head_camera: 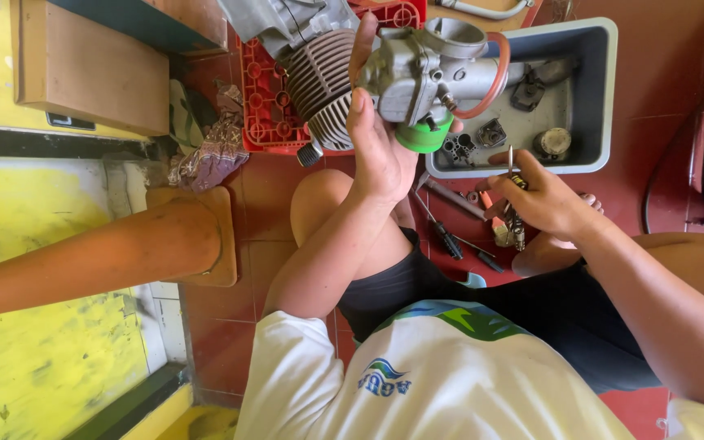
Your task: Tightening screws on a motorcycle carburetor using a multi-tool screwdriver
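**Carburettor held up beside the finned cylinder, small parts lying apart in the tray**

Carburettor (425, 77), a grey cast-metal body, sits in the left hand (376, 147), lifted above the red tiled floor (270, 195) and close against the ribbed cylinder (323, 85) of a small engine; the palm wraps its near side, the fingers reach up over the far side, so the hand is clasped around it rather than slack; the right hand (543, 200) is lower, near the person's knee, closed on a slim metal tool (511, 163) whose tip stands up above the knuckles; what kind of tool it is I cannot tell.

As to progress, I judge the work to be somewhere in the middle; the carburettor looks partly stripped, since several small dark parts (490, 134) lie loose in the grey plastic tray (600, 90) just behind it, and screwdrivers (450, 236) and other small tools lie scattered on the floor between the knees; nothing shows whether it is coming apart or going together; the loose parts have yet to be joined to the body either way.

The body itself is dull silver, with a round open mouth on top, a bright green cap (424, 137) at its lower end and a thin reddish hose (495, 77) looping round its right side; its surface looks worn but whole; the engine rests on a red plastic crate (266, 106).
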